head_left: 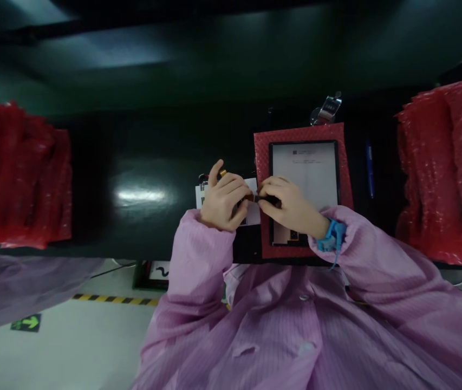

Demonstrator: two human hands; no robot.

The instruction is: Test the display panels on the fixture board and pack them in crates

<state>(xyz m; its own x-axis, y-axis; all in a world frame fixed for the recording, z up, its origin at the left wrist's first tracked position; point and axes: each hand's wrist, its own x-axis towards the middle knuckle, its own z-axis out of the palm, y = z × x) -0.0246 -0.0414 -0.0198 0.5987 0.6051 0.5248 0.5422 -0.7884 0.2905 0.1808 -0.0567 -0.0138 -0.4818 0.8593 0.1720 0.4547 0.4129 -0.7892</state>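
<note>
In the head view my left hand (227, 201) is closed, its thumb and forefinger pinching the end of an amber flat ribbon cable (250, 198). Fingertip to fingertip with it, my right hand (290, 203) pinches a small dark strip (260, 199) at the cable's end; the join is too small to make out. Under the left hand lies a white board (252, 218) with electronic parts, largely covered. My right forearm crosses a black-framed display panel (304, 172) with a pale lit screen, which rests on a red bubble-wrap sheet (262, 154).
Stacks of red bubble-wrap bags stand at the left (19, 179) and the right (437, 173) of the dark table (141, 157). A blue pen (370, 169) lies right of the panel, a shiny metal object (328, 110) behind it. A blue wrist strap (331, 236) circles my right wrist.
</note>
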